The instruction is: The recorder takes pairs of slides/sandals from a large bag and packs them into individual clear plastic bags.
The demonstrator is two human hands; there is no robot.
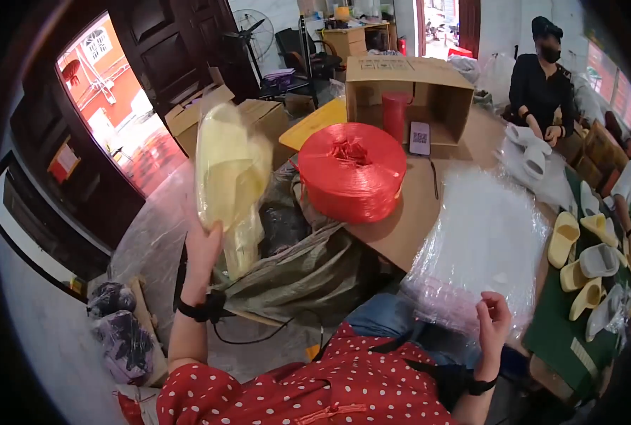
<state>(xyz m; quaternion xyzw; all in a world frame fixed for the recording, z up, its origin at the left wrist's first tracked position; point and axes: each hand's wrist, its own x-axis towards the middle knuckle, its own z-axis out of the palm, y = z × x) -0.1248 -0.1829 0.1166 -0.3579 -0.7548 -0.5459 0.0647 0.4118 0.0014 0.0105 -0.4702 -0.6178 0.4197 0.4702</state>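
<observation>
Fingers of the left hand close in a firm grip on the lower end of a pale yellow foam slipper sealed in a clear plastic bag, lifting it upright off to the person's left side, above a heap of crumpled clear plastic sheeting; held high like this, the bagged slipper is free of the clutter below. The right hand pinches the near corner of a stack of clear flat plastic bags, thumb against fingers, so the top sheet seems ready to peel away from the pile lying on the brown wooden table. Between the hands sits a big red spool of plastic twine, with an open cardboard box behind it. Further right, loose yellow and grey slippers lie in rows on a green mat, near a seated person in black. The left palm is turned away, so how the fingers wrap is hard to judge, and whether the bag holds one slipper or a pair cannot be told through the glare.
</observation>
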